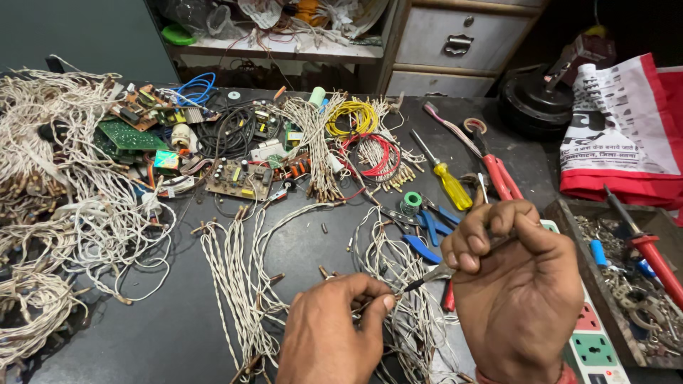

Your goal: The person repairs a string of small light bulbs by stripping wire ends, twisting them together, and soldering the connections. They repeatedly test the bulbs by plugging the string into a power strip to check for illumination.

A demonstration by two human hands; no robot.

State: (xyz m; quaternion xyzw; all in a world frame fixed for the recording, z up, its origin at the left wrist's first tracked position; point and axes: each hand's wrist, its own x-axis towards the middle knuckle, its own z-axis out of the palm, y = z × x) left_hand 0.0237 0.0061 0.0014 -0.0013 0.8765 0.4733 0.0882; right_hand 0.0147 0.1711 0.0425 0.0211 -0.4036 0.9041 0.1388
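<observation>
The left hand pinched a white twisted wire between thumb and fingers, low over the dark table. The right hand was closed around a thin metal tool, perhaps tweezers, its tip touching the wire at the left fingertips. Bundles of white wire lay beneath both hands. Behind stood a yellow-handled screwdriver, red-handled pliers, coils of red wire and circuit boards.

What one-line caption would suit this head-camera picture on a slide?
Left hand pinches a white wire while right hand grips a thin tool over a cluttered workbench.
</observation>
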